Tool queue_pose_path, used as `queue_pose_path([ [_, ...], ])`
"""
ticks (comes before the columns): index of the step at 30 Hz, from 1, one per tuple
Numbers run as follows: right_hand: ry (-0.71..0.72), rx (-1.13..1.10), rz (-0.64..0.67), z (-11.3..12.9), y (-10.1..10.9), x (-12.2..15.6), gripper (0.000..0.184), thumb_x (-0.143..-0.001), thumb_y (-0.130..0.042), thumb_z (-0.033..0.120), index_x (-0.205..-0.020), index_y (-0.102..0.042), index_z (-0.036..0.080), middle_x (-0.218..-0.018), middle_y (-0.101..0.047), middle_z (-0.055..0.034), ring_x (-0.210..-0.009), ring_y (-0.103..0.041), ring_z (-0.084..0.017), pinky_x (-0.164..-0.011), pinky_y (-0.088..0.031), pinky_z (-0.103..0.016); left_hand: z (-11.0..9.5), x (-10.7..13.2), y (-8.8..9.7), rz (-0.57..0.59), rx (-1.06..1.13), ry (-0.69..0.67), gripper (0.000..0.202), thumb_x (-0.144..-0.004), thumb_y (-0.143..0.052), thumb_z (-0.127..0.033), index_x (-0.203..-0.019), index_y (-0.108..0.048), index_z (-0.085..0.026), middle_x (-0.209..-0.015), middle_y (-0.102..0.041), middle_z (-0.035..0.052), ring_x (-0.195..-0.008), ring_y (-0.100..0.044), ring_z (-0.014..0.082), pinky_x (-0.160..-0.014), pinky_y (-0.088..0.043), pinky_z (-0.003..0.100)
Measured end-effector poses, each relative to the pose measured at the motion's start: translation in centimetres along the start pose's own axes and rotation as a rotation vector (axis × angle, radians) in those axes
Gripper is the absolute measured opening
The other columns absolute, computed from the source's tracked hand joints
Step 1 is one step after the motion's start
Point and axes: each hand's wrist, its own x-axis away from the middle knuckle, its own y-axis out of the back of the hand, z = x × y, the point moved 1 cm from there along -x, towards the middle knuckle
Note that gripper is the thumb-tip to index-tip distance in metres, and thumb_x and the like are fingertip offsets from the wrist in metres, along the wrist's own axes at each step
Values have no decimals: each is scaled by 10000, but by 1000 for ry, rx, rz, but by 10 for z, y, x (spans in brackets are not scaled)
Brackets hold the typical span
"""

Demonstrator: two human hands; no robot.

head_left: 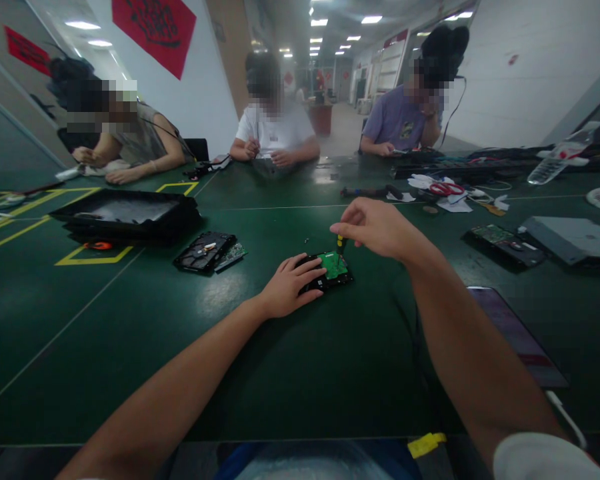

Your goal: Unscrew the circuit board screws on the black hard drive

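A black hard drive with a green circuit board (333,267) lies face up on the green table in front of me. My left hand (286,289) holds its left part down, fingers spread over the top and thumb along the near edge. Above the board's right side, my right hand (377,228) pinches a small screwdriver (341,244) with a yellow and black handle. The screwdriver stands upright, its thin shaft reaching down to the board. Whether the tip sits in a screw is too small to tell. Tiny bits (307,240) lie just beyond the drive.
Left are another hard drive (203,252), a loose circuit board (233,255) and black trays (127,215). Right are a drive (505,245), a grey metal box (575,240), a phone (515,333) and a plastic bottle (563,157). Three people sit across the table.
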Motion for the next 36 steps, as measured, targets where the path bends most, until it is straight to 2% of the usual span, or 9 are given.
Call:
queue_pose_path([
  [3, 33, -8, 18, 1, 0, 1, 270, -917, -799, 454, -934, -724, 195, -906, -803, -81, -693, -720, -201, -655, -534, -316, 0, 0, 0, 7, -6, 1, 603, -1066, -602, -552, -1618, -518, -325, -1718, -453, 54, -1629, -283, 413, -1282, -308, 671],
  [8, 143, 24, -4, 0, 2, 1, 112, -938, -758, 322, -948, -773, 212, -955, -815, -70, -896, -757, -239, -826, -570, -350, -1, 0, 1, 3, 4, -5, 607, -1063, -610, -548, -1619, -514, -324, -1711, -463, 64, -1632, -281, 406, -1279, -311, 669],
  [11, 158, 6, -7, -2, 2, 0, 73, -933, -744, 261, -964, -787, 211, -990, -818, -79, -932, -769, -249, -884, -589, -374, -1, 0, 1, -2, -1, -2, 598, -1065, -610, -541, -1613, -522, -317, -1710, -464, 66, -1632, -282, 404, -1279, -312, 666],
  [17, 66, -282, 116, -8, -8, -3, 85, -946, -721, 227, -1024, -745, 205, -1018, -806, -89, -809, -781, -215, -733, -671, -339, 0, 0, 0, -8, 6, -9, 597, -1068, -599, -553, -1613, -522, -320, -1713, -460, 64, -1630, -283, 410, -1281, -309, 662],
  [24, 82, -347, 179, -14, -7, -2, 127, -941, -753, 312, -1040, -757, 232, -1133, -758, -96, -879, -765, -232, -617, -684, -309, 2, 0, -3, -2, -2, -4, 607, -1065, -605, -552, -1619, -514, -323, -1718, -454, 54, -1625, -290, 416, -1281, -306, 669],
  [27, 84, -308, 189, -12, -4, -1, 141, -966, -716, 313, -1078, -768, 243, -1105, -766, -87, -917, -764, -239, -637, -668, -303, 2, 0, -3, -3, -1, -4, 604, -1066, -602, -557, -1620, -512, -334, -1722, -446, 51, -1629, -283, 414, -1281, -303, 673],
  [31, 127, -121, 136, -9, 0, -2, 170, -982, -691, 284, -1099, -808, 241, -1006, -805, -64, -888, -759, -224, -734, -622, -306, 1, 0, -2, 6, -11, -3, 601, -1072, -587, -559, -1619, -514, -322, -1724, -444, 48, -1628, -281, 416, -1281, -305, 670],
  [36, 166, 29, 70, -4, 6, -1, 243, -989, -660, 220, -1161, -831, 221, -1041, -827, -65, -857, -755, -204, -818, -572, -318, 1, 0, -2, 5, -9, -4, 607, -1071, -591, -556, -1625, -506, -322, -1721, -449, 51, -1630, -277, 415, -1278, -312, 665],
])
